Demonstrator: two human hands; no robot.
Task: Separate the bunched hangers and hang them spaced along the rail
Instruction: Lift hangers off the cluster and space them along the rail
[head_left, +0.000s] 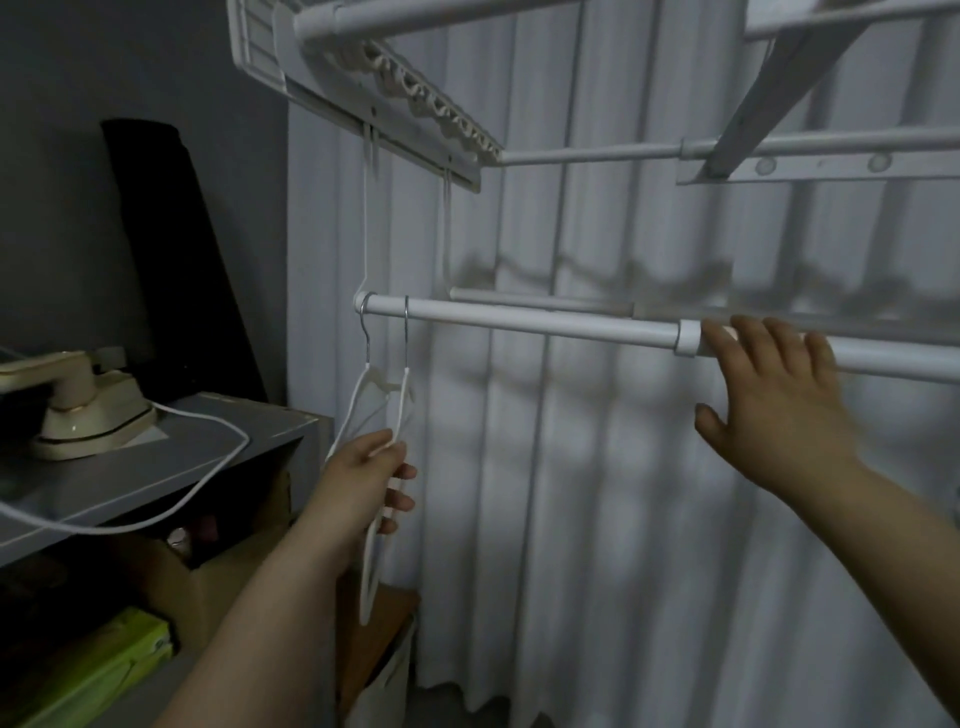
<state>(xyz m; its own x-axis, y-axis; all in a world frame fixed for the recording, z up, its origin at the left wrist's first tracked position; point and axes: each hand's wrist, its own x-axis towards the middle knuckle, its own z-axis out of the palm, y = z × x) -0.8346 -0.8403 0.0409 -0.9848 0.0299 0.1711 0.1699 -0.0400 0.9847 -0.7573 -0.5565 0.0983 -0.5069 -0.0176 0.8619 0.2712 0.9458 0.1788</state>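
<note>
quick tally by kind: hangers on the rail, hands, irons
hangers: 2
hands, left and right: 2
iron: 1
total: 5

Left hand grips a hanger low; right hand raised, fingers spread.

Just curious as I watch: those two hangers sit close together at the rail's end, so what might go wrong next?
1. The left hand grips both hangers together, so pulling one along may drag or tangle the other.
2. One hook hangs right at the end of the rail; a tug leftward might slip it off.
3. The collar beside the right hand could snag a sliding hook.
</note>
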